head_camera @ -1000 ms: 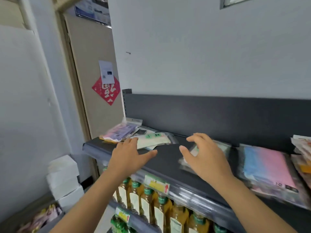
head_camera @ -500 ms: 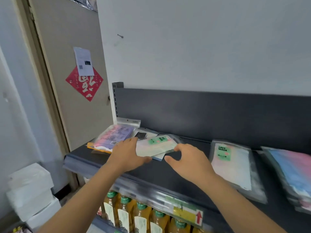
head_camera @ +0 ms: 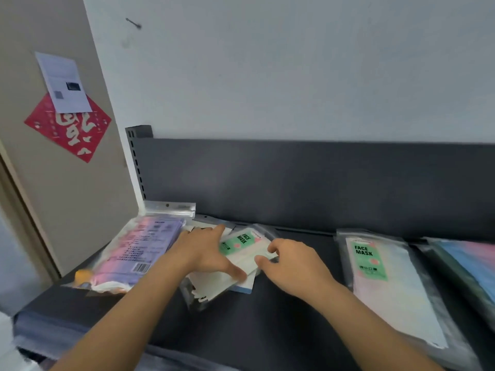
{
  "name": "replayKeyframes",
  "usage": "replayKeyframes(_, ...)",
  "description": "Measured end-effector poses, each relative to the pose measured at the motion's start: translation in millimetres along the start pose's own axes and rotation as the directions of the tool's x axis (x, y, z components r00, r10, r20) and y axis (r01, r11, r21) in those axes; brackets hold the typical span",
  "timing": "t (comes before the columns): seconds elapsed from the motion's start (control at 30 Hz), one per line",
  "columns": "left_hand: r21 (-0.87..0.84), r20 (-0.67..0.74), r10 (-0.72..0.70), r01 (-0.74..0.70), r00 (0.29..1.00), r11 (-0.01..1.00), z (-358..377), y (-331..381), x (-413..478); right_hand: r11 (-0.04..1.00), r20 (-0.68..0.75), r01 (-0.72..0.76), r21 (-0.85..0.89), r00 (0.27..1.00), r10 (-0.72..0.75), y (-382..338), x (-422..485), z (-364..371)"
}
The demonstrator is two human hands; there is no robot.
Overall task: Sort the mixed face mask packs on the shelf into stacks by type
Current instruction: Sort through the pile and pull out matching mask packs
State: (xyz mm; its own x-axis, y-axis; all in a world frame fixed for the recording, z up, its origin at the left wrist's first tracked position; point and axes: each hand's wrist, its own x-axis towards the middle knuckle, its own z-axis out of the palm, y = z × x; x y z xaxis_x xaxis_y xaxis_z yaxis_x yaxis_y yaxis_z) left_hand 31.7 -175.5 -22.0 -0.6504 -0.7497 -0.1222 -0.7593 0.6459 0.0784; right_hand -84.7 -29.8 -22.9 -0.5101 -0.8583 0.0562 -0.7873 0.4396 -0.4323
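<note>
On the dark shelf (head_camera: 267,317), a mixed pile lies at the left. Its top pack is white with a green FACE MASK label (head_camera: 241,246). My left hand (head_camera: 206,253) rests flat on the pile, its thumb on that pack's lower edge. My right hand (head_camera: 292,263) pinches the pack's right edge between thumb and fingers. A pink and purple pack (head_camera: 144,247) lies left of the pile. At the right sits a second green-label pack (head_camera: 380,285), and beyond it a blue and pink pack (head_camera: 471,263).
The shelf's dark back panel (head_camera: 294,183) stands behind the packs, under a white wall. A door with a red paper diamond (head_camera: 68,129) is at the left. White packs and a blue-edged one lie under the top pack.
Both hands have moved forward onto the left pile. My right hand has closed on the green-label pack's edge, and my left hand now covers the pile. The view has come closer.
</note>
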Motion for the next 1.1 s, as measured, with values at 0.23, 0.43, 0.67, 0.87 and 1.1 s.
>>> replayKeyframes(0.23,-0.148,-0.021,0.081,-0.083,0.997,0.986,4,-1,5,0.981,0.075,-0.169,0.091,0.984,0.162,-22,8,22)
replayKeyframes(0.43,-0.644,-0.001,0.162,-0.125,0.987,0.755,1,-9,22,0.924,-0.027,-0.327,0.200,0.940,0.339,-34,8,37)
replayKeyframes(0.67,-0.935,-0.041,0.289,-0.139,0.956,0.328,-18,17,-2,0.882,-0.275,-0.253,0.396,0.884,0.378,-10,-19,13)
replayKeyframes(0.87,-0.968,-0.107,0.317,-0.171,0.943,0.183,-21,96,-17,0.852,-0.467,-0.155,0.499,0.781,0.415,47,-35,-48)
replayKeyframes(1.1,-0.786,-0.046,0.289,-0.213,0.956,0.580,33,189,-15,0.882,-0.360,-0.352,0.314,0.815,0.453,136,-49,-62)
